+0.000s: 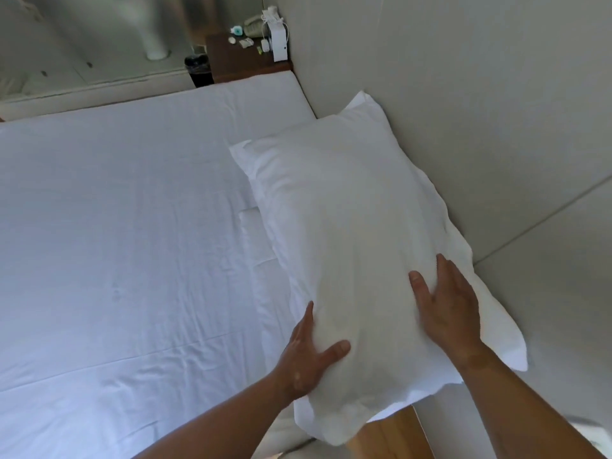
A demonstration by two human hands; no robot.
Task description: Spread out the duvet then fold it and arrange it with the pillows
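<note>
A white pillow [341, 220] leans against the padded headboard at the right side of the bed. Under its left edge shows a white folded layer [255, 233], a second pillow or the folded duvet; I cannot tell which. My left hand [311, 352] holds the pillow's near left side, thumb on top and fingers along its edge. On the pillow's near right part rests my right hand [450, 299], fingers straight and flat. The pillow's near corner overhangs the bed's edge.
White bedding [116, 243] covers the bed to the left. A dark wooden nightstand [231, 64] with a phone, a white box and small items stands at the far corner, with a black bin [198, 71] beside it. The padded headboard [463, 111] fills the right. Wooden floor [390, 435] shows below.
</note>
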